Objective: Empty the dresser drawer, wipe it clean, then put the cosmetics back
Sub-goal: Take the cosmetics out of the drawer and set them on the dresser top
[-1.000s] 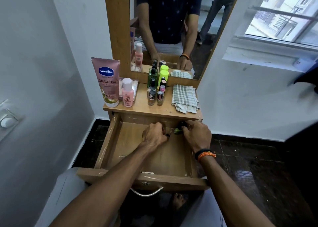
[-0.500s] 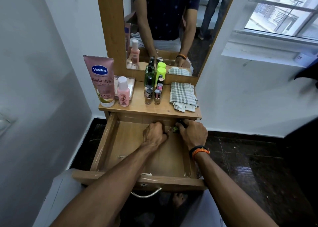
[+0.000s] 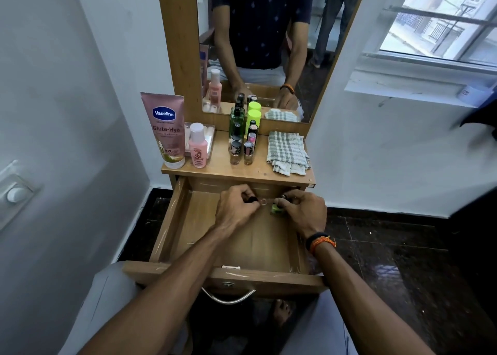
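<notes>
The wooden dresser drawer (image 3: 172, 220) is pulled out in front of me. Both hands are at its far end. My left hand (image 3: 236, 212) grips a small black-capped cosmetic (image 3: 252, 199) with curled fingers. My right hand (image 3: 304, 209) curls round a small dark-capped bottle (image 3: 283, 196), with a small green item (image 3: 274, 208) just below its fingers. A small clear piece (image 3: 264, 201) lies between the hands. On the dresser top (image 3: 220, 172) stand a pink Vaseline tube (image 3: 164, 128), a pink bottle (image 3: 198, 146), several nail polishes (image 3: 242, 150), green bottles (image 3: 243, 120) and a folded checked cloth (image 3: 287, 150).
A mirror (image 3: 258, 45) rises behind the dresser top. White walls close in on the left and right, with a wall switch (image 3: 16, 193) at left and a window (image 3: 443, 26) at upper right. The floor (image 3: 390, 260) is dark tile. My knees flank the drawer front.
My hands have shifted slightly apart at the drawer's back, the right one drawing rightward. The small items between them now show more plainly. The camera view moved a little.
</notes>
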Demonstrator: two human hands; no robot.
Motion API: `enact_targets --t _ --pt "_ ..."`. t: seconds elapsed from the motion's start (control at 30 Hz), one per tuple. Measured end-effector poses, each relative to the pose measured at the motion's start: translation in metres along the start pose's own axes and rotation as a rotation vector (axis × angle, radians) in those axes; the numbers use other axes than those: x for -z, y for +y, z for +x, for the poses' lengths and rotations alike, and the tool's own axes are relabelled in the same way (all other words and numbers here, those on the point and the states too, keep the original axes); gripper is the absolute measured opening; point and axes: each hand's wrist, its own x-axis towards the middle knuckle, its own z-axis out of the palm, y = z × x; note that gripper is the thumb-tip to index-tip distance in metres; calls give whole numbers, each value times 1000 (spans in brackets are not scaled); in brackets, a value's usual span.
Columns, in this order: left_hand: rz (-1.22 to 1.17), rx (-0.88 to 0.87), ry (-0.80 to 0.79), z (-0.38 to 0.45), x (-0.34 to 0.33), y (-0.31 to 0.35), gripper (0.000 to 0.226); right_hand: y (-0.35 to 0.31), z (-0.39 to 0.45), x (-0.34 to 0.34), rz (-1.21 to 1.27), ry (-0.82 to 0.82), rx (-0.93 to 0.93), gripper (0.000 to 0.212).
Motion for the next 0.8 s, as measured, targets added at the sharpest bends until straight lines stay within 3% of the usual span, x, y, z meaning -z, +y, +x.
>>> enact_targets --t 0.2,0.43,0.8 --pt "-251 -64 32 -5 21 7 20 -10 -6 9 111 17 32 30" --pt "-369 -101 75 -7 43 13 15 -29 -5 19 267 75 103 25" --pt "-246 -205 271 7 61 17 12 -82 27 28 333 136 202 23"
